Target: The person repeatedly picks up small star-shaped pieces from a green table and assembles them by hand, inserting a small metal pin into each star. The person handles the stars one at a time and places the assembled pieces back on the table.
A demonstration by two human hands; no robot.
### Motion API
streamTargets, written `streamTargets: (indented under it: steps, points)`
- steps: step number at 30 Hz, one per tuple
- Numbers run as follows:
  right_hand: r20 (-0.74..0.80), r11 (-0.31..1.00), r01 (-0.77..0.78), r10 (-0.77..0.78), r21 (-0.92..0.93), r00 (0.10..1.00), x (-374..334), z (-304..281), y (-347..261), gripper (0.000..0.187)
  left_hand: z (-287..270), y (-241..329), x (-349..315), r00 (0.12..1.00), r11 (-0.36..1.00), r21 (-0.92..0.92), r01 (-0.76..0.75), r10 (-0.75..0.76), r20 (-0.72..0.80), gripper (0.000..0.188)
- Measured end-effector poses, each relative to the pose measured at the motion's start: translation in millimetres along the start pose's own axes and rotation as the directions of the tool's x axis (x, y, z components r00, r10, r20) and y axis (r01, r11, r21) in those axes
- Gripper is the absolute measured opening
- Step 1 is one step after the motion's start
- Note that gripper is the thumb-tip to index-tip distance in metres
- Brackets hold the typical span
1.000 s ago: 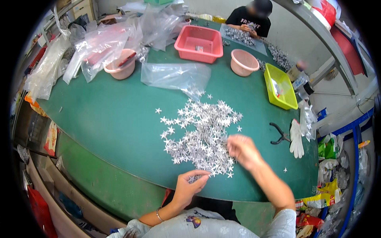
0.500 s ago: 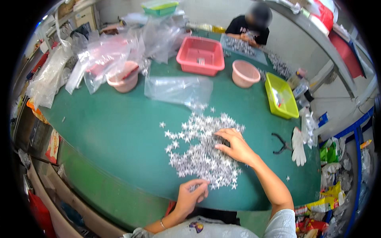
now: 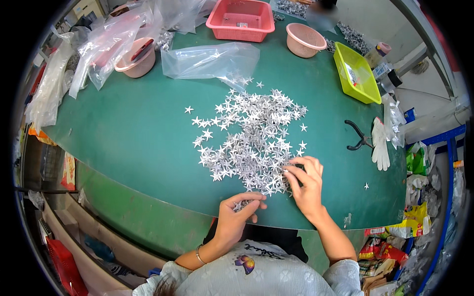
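Note:
A spread pile of small silver star-shaped pieces (image 3: 252, 143) lies on the green table (image 3: 133, 133). My left hand (image 3: 239, 214) is at the table's near edge, just below the pile. Its fingers curl around several silver stars (image 3: 240, 205) in the palm. At the pile's lower right is my right hand (image 3: 307, 185), thumb and forefinger close together. A small pale bit shows at those fingertips and looks like one star, partly hidden by the fingers. A few loose stars lie around the pile's edges.
A clear plastic bag (image 3: 212, 61) lies beyond the pile. Farther back are a red basket (image 3: 242, 32), two pink bowls (image 3: 303, 39) and a yellow-green tray (image 3: 363, 91). Black-handled pliers (image 3: 356, 135) and a white glove (image 3: 379, 148) lie at right. Plastic bags (image 3: 113, 44) heap at far left.
My right hand has moved from over the pile's middle to its lower right edge, fingers now pinched. My left hand stays near the table edge with its stars. The view has tilted downward.

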State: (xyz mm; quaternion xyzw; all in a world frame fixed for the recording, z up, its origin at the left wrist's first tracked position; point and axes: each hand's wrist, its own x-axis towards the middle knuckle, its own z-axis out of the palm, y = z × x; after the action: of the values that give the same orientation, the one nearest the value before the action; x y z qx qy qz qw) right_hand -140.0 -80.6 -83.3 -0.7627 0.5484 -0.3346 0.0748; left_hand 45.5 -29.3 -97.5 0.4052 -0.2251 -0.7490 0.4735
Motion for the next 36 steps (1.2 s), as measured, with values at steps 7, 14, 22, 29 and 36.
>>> streamTargets:
  steps: [7,14,22,29,36]
  points:
    - [0.188,0.610,-0.444,0.438,0.656,0.879,-25,-8,0,0.008,7,-2,-2,0.998,0.997,-0.053,0.064,-0.064,0.001,0.013]
    - [0.273,0.552,-0.443,0.365,0.707,0.890,-37,-20,-25,0.005,19,1,-1,0.998,0.999,0.007,0.032,-0.033,0.051,0.015]
    - [0.103,0.839,-0.198,0.169,0.507,0.980,-36,-28,-41,0.017,24,4,-4,0.996,0.993,0.116,0.003,-0.013,0.089,0.010]
    - [0.116,0.730,-0.270,0.256,0.628,0.960,-41,-31,-45,0.020,27,7,-7,0.992,0.993,0.112,-0.030,0.016,0.126,0.011]
    - [0.125,0.680,-0.266,0.250,0.684,0.960,-41,-35,-49,0.021,27,6,-9,0.982,0.985,0.138,-0.105,0.080,0.174,0.012]
